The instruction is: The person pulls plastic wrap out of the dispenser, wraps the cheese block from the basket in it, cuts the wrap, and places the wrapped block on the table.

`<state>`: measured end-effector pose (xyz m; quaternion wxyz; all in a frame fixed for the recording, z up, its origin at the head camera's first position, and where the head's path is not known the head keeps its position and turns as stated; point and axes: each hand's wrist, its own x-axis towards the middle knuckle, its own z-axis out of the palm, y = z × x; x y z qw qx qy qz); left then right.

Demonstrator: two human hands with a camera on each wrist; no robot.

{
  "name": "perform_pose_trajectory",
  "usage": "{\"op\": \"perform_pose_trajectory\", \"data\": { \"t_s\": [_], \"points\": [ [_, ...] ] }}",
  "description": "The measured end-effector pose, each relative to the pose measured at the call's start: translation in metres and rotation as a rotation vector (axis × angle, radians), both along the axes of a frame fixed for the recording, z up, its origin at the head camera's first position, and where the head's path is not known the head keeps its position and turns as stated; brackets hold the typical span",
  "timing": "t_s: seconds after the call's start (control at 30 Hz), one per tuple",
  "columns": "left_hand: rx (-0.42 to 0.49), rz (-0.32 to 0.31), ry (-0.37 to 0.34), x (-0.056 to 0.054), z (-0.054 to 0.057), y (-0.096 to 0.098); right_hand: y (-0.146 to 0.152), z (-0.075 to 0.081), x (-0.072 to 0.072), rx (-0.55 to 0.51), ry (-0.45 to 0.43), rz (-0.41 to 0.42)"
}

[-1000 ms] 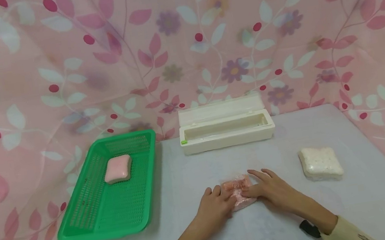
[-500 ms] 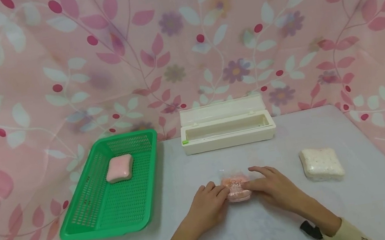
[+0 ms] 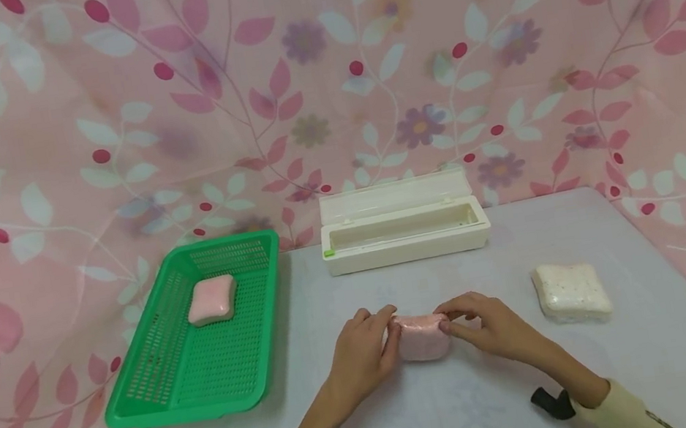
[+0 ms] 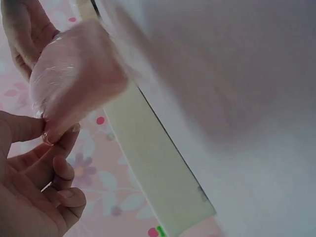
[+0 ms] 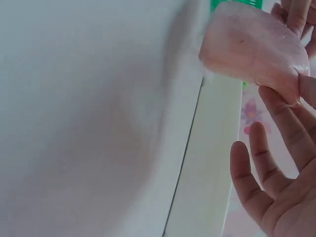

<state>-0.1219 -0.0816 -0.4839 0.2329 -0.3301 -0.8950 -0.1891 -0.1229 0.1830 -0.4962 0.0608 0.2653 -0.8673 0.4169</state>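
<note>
Both forearms reach in from the lower edge, wrists angled toward each other. The left hand [image 3: 360,355] pinches one end of the pink block [image 3: 425,340] between thumb and index finger, its other fingers loosely bent; the right hand [image 3: 496,328] pinches the opposite end likewise, remaining fingers spread and curved. The block, between the hands and in front of the white box [image 3: 408,250], is pale, rounded at the corners and wrapped in glossy, creased clear film.
</note>
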Motion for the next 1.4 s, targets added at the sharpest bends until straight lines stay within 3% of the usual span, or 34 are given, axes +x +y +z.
{"op": "perform_pose_trajectory", "data": {
  "t_s": [0.1, 0.23, 0.37, 0.53, 0.67, 0.77, 0.83, 0.97, 1.07, 1.17, 1.4],
  "points": [
    [0.070, 0.034, -0.074, -0.003, -0.002, 0.002, 0.000, 0.003, -0.005, -0.067, -0.150, -0.024],
    [0.117, 0.087, -0.219, -0.007, -0.006, 0.006, -0.004, 0.003, -0.011, -0.076, -0.275, -0.085],
    [0.100, 0.116, -0.328, -0.011, -0.012, 0.007, -0.010, -0.002, -0.016, -0.047, -0.357, -0.145],
    [0.031, 0.108, -0.364, -0.015, -0.023, 0.007, -0.015, -0.007, -0.016, 0.001, -0.396, -0.201],
    [-0.036, 0.078, -0.276, -0.017, -0.029, 0.005, -0.017, -0.010, -0.014, 0.056, -0.347, -0.223],
    [-0.065, 0.048, -0.170, -0.017, -0.030, 0.004, -0.017, -0.013, -0.012, 0.126, -0.227, -0.222],
    [-0.078, 0.014, -0.099, -0.017, -0.028, 0.004, -0.016, -0.014, -0.010, 0.157, -0.130, -0.188],
    [-0.120, -0.060, -0.008, -0.014, -0.022, 0.002, -0.011, -0.012, -0.007, 0.202, 0.066, -0.035],
    [-0.154, -0.096, -0.005, -0.010, -0.018, 0.000, -0.007, -0.010, -0.004, 0.242, 0.187, 0.076],
    [-0.179, -0.112, -0.040, -0.006, -0.017, -0.002, -0.004, -0.010, 0.000, 0.292, 0.236, 0.112],
    [-0.284, -0.102, -0.094, -0.001, -0.022, -0.002, -0.005, -0.016, 0.010, 0.344, 0.163, 0.090]
  ]
}}
